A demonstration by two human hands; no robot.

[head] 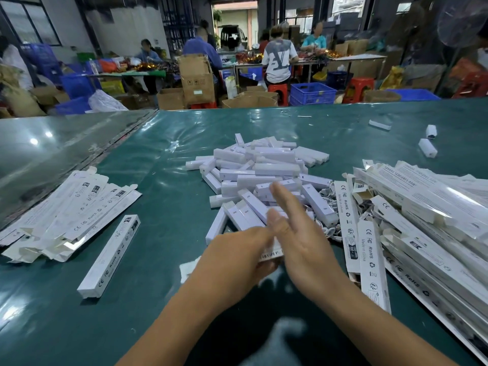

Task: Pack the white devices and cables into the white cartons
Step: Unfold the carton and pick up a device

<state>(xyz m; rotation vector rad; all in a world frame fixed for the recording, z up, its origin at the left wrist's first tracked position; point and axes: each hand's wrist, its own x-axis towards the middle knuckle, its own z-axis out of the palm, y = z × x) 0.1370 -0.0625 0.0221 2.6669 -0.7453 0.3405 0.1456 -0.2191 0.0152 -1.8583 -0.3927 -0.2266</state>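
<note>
1. At the far left of the green plastic-covered counter lies a loose heap of flattened white printed cartons.
2. Just right of it, a single closed long white carton lies apart, slanted.
3. The left hand has its fingers curled round a white carton whose printed end shows between the two hands.
4. Behind the hands, a pile of white bar-shaped devices covers the counter's middle.
5. The right hand is spread, fingers straight, just beside that held carton; whether it touches it I cannot tell.
6. White coiled cables peek out near it.
7. Far right, a stack of long white cartons slopes toward the edge.
</note>
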